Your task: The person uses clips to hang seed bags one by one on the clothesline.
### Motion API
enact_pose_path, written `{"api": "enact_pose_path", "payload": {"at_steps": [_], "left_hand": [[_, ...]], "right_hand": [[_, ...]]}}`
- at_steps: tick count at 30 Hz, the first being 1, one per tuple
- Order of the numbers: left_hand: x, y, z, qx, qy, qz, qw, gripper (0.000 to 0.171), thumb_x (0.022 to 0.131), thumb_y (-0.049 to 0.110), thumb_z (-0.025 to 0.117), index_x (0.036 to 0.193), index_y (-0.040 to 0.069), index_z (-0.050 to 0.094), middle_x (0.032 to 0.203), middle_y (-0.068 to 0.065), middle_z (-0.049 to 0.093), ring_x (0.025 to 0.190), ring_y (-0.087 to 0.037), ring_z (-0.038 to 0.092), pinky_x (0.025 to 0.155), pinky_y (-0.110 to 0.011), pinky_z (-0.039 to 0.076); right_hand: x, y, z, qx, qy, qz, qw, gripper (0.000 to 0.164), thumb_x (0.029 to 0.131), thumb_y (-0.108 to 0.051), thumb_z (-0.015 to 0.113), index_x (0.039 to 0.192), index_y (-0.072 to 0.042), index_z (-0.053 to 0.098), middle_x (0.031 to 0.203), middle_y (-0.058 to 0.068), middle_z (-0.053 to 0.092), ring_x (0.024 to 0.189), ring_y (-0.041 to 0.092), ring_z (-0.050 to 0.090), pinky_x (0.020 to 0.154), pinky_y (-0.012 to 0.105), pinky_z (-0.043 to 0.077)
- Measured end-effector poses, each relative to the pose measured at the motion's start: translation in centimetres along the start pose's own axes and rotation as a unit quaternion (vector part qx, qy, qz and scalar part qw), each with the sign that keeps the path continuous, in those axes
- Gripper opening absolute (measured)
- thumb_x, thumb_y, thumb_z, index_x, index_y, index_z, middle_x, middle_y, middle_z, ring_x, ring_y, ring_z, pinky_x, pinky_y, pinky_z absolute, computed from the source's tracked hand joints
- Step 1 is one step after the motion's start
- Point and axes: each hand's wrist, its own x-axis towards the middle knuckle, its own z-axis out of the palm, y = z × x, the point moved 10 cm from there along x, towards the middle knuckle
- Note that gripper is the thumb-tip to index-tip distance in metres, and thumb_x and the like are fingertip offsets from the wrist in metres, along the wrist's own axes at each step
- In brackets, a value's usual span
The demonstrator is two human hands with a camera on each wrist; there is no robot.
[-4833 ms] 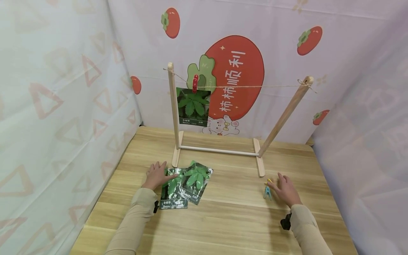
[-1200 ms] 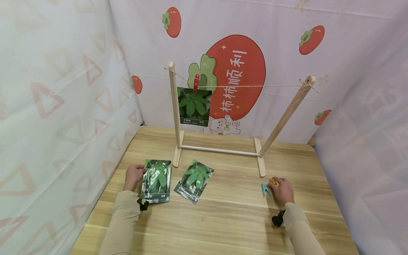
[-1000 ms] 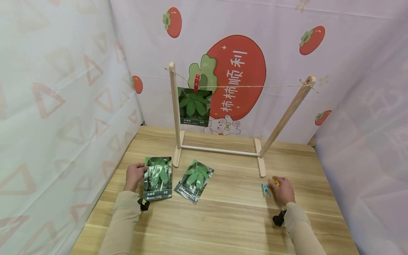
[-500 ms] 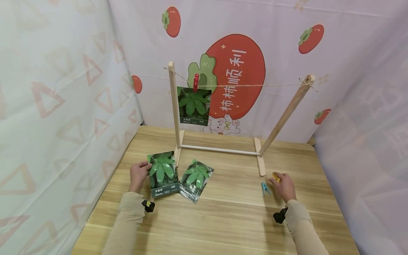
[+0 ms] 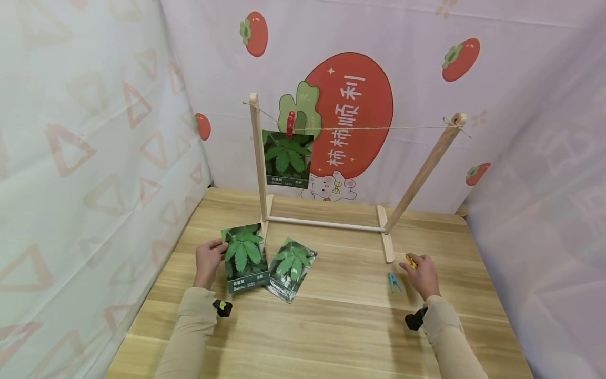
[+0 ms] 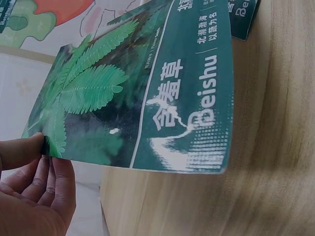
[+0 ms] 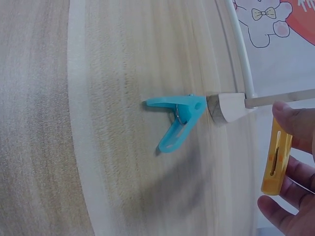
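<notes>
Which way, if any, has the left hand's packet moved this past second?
Yes: in the head view, the packet shifted right and up, toward the rack's left foot, now partly hiding it.

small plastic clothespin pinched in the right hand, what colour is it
The small plastic clothespin is yellow-orange, seen best in the right wrist view.

The right hand (image 7: 298, 187) pinches 1 yellow-orange spring clothespin (image 7: 275, 167) by its thumb end. Well apart from the fingertips, 1 turquoise spring clothespin (image 7: 189, 110) lies on the wood-grain tabletop (image 7: 123, 187), its 2 splayed legs pointing away from the hand. Nearer the thumb are a wooden foot (image 7: 231, 107) and white rod (image 7: 240, 39); beyond them, a printed cartoon rabbit (image 7: 260, 34) wears a bow tie.
</notes>
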Motion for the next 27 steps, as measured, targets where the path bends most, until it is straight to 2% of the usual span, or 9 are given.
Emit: {"api": "enact_pose_path", "payload": {"at_steps": [10,21,27], "left_hand": [[-0.4,1.1,0.2,-0.001,-0.004,0.010,0.9999,0.037,0.099,0.015,0.057,0.129,-0.006,0.057,0.128,-0.025,0.060,0.079,-0.004,0.061,0.070,-0.016,0.053],[-0.8,2.4,0.3,-0.003,-0.007,0.028,0.9996,0.038,0.099,0.017,0.057,0.130,-0.005,0.058,0.127,-0.025,0.061,0.078,-0.001,0.060,0.069,-0.016,0.053],[-0.9,3.2,0.3,-0.015,0.000,0.025,0.9996,0.037,0.098,0.016,0.058,0.130,-0.004,0.058,0.127,-0.023,0.061,0.080,-0.003,0.060,0.068,-0.015,0.053]], "right_hand": [[0.2,-0.5,-0.4,-0.001,0.002,0.006,1.000,0.044,0.094,-0.019,0.064,0.128,0.008,0.057,0.114,0.030,0.054,0.098,0.040,0.054,0.077,0.049,0.044],[0.4,-1.8,-1.1,0.009,0.017,-0.019,1.000,0.043,0.094,-0.017,0.064,0.126,0.009,0.058,0.111,0.030,0.055,0.096,0.040,0.054,0.078,0.050,0.046],[0.5,-2.4,-1.9,0.025,0.036,-0.023,0.999,0.042,0.095,-0.016,0.063,0.127,0.009,0.057,0.110,0.030,0.055,0.097,0.040,0.055,0.081,0.051,0.047]]}}
